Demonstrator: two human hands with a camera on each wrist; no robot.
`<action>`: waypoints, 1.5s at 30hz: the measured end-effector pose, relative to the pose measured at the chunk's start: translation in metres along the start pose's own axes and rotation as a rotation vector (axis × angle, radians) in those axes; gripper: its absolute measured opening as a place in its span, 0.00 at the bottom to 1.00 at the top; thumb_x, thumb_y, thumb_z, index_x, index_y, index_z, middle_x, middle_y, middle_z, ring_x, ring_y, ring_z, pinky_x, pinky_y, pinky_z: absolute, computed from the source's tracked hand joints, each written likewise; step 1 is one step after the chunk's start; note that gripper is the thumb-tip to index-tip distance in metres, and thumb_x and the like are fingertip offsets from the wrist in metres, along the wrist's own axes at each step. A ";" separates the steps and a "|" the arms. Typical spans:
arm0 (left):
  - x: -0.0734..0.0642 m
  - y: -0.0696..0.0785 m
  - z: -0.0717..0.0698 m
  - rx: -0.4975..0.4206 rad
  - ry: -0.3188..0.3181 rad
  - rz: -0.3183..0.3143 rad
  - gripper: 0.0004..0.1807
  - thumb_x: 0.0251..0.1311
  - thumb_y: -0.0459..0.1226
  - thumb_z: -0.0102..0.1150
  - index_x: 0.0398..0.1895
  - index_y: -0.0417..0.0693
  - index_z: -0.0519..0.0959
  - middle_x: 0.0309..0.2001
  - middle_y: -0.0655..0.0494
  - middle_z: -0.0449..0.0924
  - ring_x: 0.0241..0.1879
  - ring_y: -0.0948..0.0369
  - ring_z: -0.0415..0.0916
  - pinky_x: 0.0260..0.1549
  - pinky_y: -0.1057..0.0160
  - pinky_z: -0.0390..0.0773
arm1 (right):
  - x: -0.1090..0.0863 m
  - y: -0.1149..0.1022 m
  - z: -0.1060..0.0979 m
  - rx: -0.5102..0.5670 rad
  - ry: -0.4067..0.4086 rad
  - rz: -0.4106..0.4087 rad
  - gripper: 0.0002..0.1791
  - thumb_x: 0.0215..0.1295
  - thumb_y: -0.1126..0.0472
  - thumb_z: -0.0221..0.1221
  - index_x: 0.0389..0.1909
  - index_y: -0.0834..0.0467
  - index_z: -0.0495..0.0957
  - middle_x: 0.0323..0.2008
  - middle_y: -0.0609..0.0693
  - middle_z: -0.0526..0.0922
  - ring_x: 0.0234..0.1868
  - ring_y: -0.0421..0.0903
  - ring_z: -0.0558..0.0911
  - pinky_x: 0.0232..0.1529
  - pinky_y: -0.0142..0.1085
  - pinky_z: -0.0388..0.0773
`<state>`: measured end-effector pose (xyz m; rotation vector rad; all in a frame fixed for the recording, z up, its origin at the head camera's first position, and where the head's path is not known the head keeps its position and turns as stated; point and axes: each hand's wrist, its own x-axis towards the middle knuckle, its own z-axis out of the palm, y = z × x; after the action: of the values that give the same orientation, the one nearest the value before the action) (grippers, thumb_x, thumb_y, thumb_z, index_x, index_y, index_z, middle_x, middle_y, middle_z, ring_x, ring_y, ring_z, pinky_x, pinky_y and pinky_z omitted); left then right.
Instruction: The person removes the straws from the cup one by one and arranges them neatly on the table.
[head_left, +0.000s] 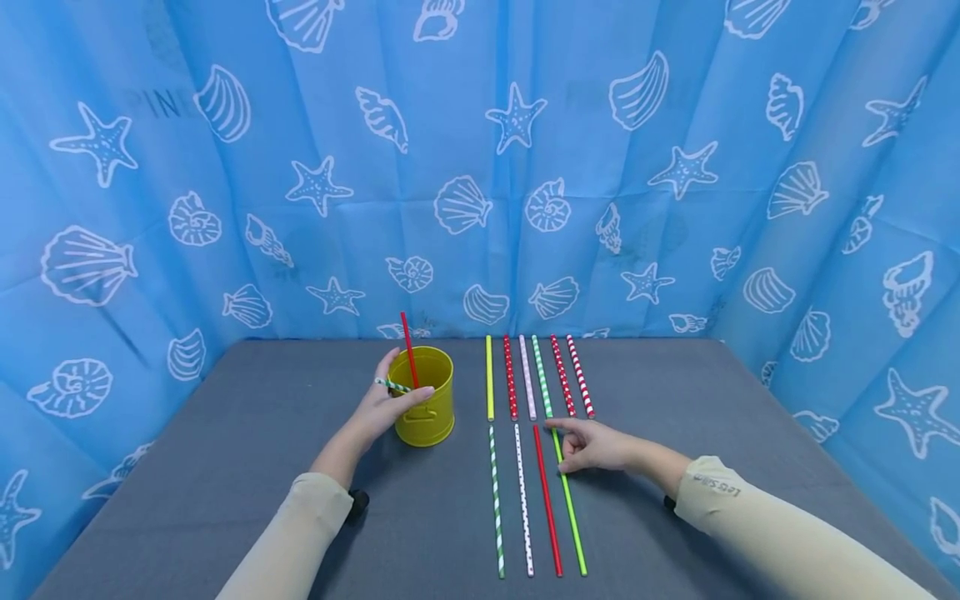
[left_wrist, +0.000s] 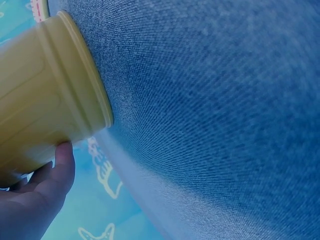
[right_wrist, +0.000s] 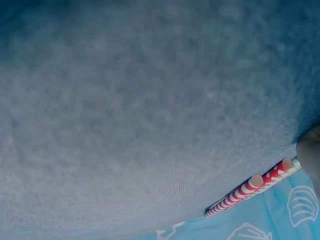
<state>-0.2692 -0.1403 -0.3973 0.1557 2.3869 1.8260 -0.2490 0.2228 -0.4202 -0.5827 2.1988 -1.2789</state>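
Note:
My left hand (head_left: pixel 382 408) grips a yellow bucket (head_left: pixel 435 425), thumb at the front near the rim and fingers round the left side. In the left wrist view, fingertips (left_wrist: pixel 64 152) press on the wall of the bucket (left_wrist: pixel 50 90). A red straw (head_left: pixel 408 346) stands up out of it, and a green-and-white striped straw (head_left: pixel 393 386) leans over the rim beside the hand. My right hand (head_left: pixel 596 446) is over a lime green straw (head_left: pixel 572 517) on the table, index finger extended across its far end and thumb lower along it.
Behind lies a row of straws: yellow (head_left: pixel 490 379), red dotted (head_left: pixel 510 379), pale pink (head_left: pixel 527 379), light green striped (head_left: pixel 542 375), red-and-white (head_left: pixel 561 375) and red-and-white striped (head_left: pixel 580 375). Nearer are green-and-white striped (head_left: pixel 496 500), white dotted (head_left: pixel 523 500) and red (head_left: pixel 547 500) straws. A blue curtain (head_left: pixel 480 167) borders the grey table.

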 end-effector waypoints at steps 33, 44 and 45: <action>0.001 -0.007 -0.003 0.070 0.007 0.105 0.53 0.58 0.43 0.67 0.77 0.52 0.39 0.73 0.40 0.49 0.72 0.41 0.46 0.65 0.33 0.46 | 0.082 -0.119 0.054 0.164 0.241 -0.444 0.25 0.68 0.68 0.57 0.66 0.66 0.68 0.53 0.63 0.80 0.59 0.59 0.76 0.57 0.44 0.74; 0.002 -0.009 -0.004 0.050 -0.044 0.155 0.53 0.62 0.41 0.64 0.77 0.51 0.35 0.75 0.41 0.42 0.72 0.40 0.43 0.65 0.36 0.53 | 0.112 -0.145 0.082 0.085 0.121 -0.532 0.28 0.67 0.69 0.58 0.68 0.65 0.66 0.59 0.61 0.76 0.63 0.53 0.73 0.57 0.38 0.75; 0.002 -0.009 -0.005 0.041 -0.050 0.162 0.52 0.63 0.39 0.63 0.77 0.49 0.35 0.75 0.40 0.43 0.72 0.40 0.45 0.65 0.37 0.55 | 0.113 -0.146 0.083 0.076 0.120 -0.521 0.28 0.67 0.68 0.58 0.68 0.64 0.66 0.59 0.60 0.77 0.63 0.51 0.73 0.56 0.37 0.75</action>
<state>-0.2717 -0.1469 -0.4048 0.4059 2.4426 1.8154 -0.2688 0.0331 -0.3510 -1.1255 2.1568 -1.6827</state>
